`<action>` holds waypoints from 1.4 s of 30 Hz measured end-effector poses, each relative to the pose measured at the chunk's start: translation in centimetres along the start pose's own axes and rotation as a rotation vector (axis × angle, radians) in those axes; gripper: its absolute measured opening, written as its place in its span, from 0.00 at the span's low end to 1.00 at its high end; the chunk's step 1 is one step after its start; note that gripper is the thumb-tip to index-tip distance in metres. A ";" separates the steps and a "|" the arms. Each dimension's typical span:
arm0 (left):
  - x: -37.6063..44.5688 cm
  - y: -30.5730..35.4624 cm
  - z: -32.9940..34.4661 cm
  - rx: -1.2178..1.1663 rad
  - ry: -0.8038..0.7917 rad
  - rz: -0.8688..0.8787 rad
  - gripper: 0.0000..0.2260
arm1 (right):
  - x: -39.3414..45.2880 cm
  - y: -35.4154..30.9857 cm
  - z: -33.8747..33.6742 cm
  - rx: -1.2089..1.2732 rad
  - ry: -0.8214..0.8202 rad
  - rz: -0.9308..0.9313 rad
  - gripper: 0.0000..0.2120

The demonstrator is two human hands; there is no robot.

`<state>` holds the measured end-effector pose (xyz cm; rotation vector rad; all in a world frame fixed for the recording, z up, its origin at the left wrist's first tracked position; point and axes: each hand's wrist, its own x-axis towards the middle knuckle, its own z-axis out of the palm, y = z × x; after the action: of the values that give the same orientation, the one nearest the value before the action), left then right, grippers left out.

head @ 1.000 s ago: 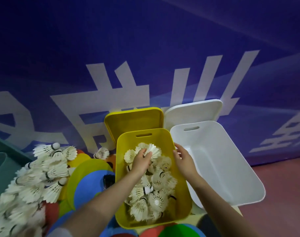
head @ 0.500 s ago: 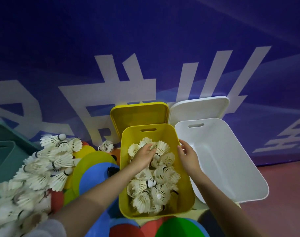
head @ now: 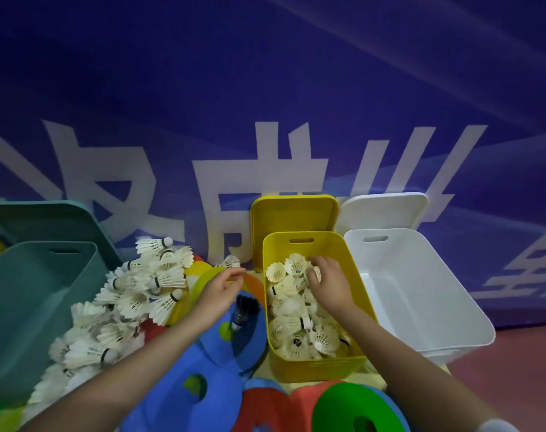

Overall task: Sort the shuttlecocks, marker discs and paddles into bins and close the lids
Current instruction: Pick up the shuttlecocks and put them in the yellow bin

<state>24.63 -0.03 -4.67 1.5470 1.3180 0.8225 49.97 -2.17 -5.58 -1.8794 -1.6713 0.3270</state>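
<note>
A big blue wall (head: 265,73) with white signs stands behind everything. The floor (head: 514,363) at the right is red. The right hand (head: 329,283) rests in the yellow bin (head: 352,266) on white shuttlecocks (head: 293,322), fingers bent; what it holds cannot be told. The left hand (head: 220,288) hangs over the discs (head: 209,369), fingers loosely curled, empty. More loose shuttlecocks (head: 134,294) lie beside the green bin (head: 31,294). The white bin (head: 421,291) stands open.

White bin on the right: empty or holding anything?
Empty. The white bin shows only bare walls and floor; its lid stands open behind.
</note>
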 end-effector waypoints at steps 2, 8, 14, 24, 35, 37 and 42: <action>-0.6 -1.1 -2.4 0.034 0.025 -0.003 0.09 | -0.6 -2.7 1.4 0.049 -0.019 -0.042 0.15; -2.2 -3.9 -9.8 0.163 0.202 0.009 0.12 | -1.4 -10.2 6.0 0.065 -0.127 -0.157 0.14; -4.2 -8.4 -17.3 0.452 0.333 -0.051 0.15 | -0.9 -15.7 11.0 0.052 -0.250 -0.166 0.15; -4.6 -12.1 -18.2 0.796 0.143 -0.017 0.28 | 2.2 -22.1 16.8 -0.180 -0.375 -0.211 0.20; -0.5 -14.7 -18.9 0.880 0.058 0.057 0.32 | 5.4 -22.2 21.4 -0.494 -0.485 -0.469 0.24; 0.0 -15.2 -19.3 0.864 0.056 0.063 0.31 | 6.0 -22.0 22.0 -0.526 -0.483 -0.472 0.25; -0.1 -15.5 -20.2 0.665 0.063 0.106 0.29 | 7.1 -21.8 22.6 -0.656 -0.460 -0.548 0.25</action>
<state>0.59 4.40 -11.76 2.1294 1.6693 0.5143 20.98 11.35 -9.50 -1.7278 -2.7804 -0.0392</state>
